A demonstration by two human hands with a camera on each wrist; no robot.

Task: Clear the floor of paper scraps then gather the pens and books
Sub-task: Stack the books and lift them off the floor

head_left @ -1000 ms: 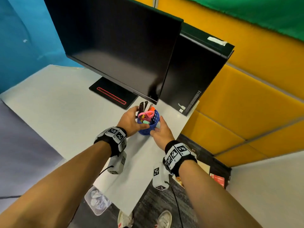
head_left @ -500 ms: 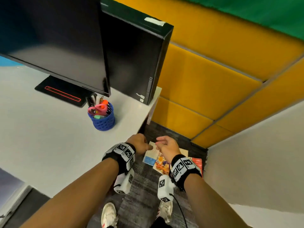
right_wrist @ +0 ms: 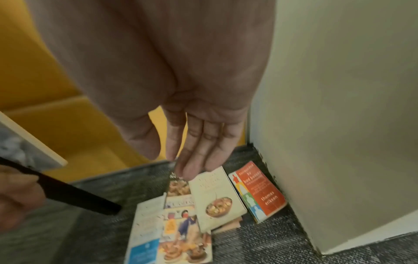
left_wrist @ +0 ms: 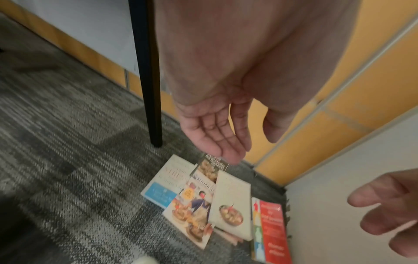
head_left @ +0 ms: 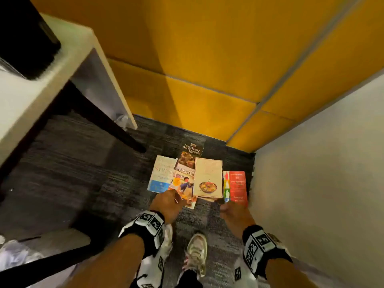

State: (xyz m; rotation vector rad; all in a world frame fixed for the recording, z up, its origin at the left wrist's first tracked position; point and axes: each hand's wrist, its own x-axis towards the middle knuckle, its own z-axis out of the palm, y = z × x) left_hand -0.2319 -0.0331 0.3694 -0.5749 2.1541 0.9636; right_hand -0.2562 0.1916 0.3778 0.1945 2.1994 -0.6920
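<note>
- Grey carpet (head_left: 79, 163) fills this corner, with yellow wall panels (head_left: 207, 59) behind and a white partition (head_left: 322, 163) on my right.
- My left hand (left_wrist: 217, 132) hangs with fingers straight and relaxed, holding nothing, above the near edge of the books (head_left: 199, 177).
- My right hand (right_wrist: 199, 142) is just as loose and bare, above the near end of the red book (right_wrist: 257, 189), which lies just beside the partition.
- A second ago both my hands were at the blue pen cup on the table (head_left: 31, 100); now I have turned away from it and bent toward the floor.
- So I judge the pens gathered and the books next.
- They lie overlapping: the cream cookbook (head_left: 207, 177) on top, the blue-and-white one (head_left: 162, 175) at the left, beside the black table leg (left_wrist: 147, 71).
- Neither hand touches a book yet.
</note>
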